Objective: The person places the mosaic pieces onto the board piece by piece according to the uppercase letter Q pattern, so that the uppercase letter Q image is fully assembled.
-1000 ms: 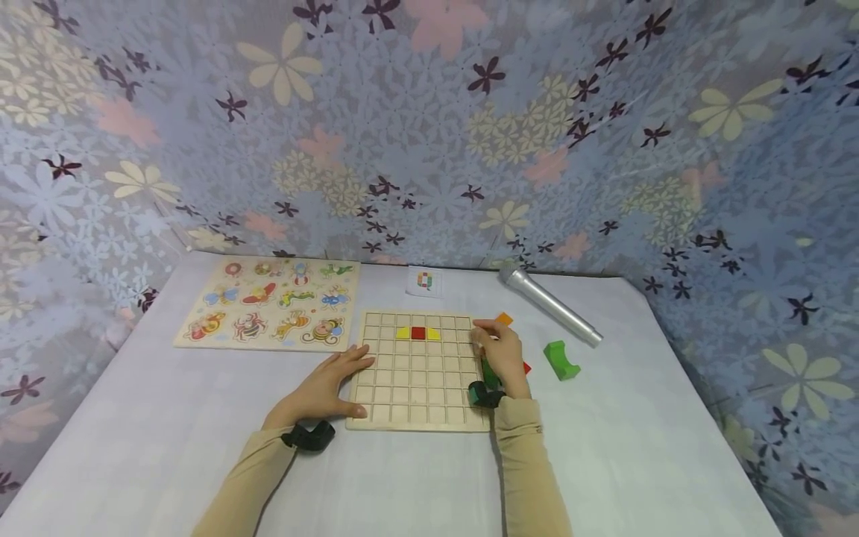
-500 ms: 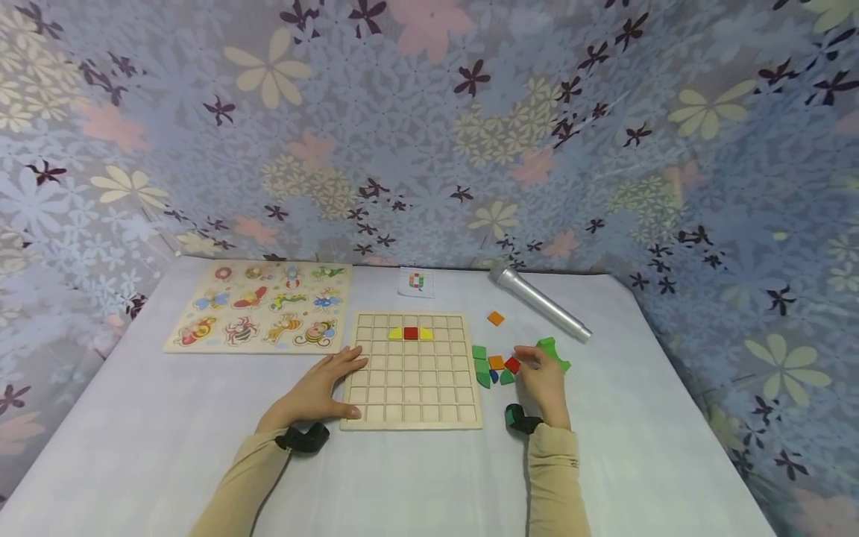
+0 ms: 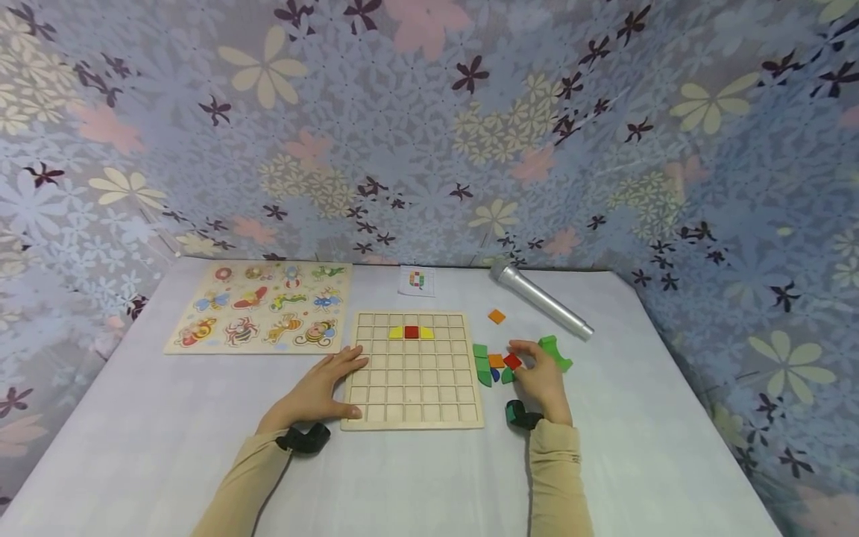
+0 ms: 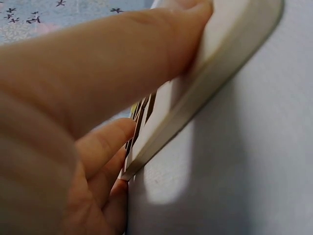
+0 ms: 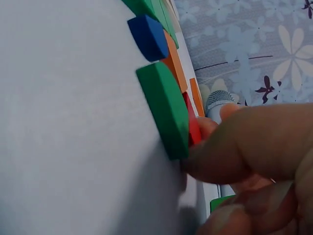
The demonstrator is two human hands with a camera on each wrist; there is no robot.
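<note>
The left hand [image 3: 318, 388] rests on the left edge of a wooden board [image 3: 412, 378] with little squares, and its fingers are spread wide, with the thumb near the bottom corner. Near the top of that board, a red square [image 3: 411, 333] sits between two yellow pieces [image 3: 396, 333]. The right hand [image 3: 545, 382] is past the board's right side, its thumb and first finger close together, pinching a red block [image 3: 513, 362] on the white table [image 3: 429, 485]. A green block [image 5: 164, 110] with a round side lies by the thumb. Just left of the red block are an orange block [image 3: 495, 361], a small blue block [image 3: 495, 374] and a row of green blocks [image 3: 482, 364] beside the board. Another orange piece [image 3: 496, 316] lies farther back, near a silver microphone [image 3: 542, 300]. A bright green piece [image 3: 552, 347] with a scooped-out side is just behind the right hand. At the back are a picture card [image 3: 417, 281] and a bug puzzle [image 3: 258, 317].
</note>
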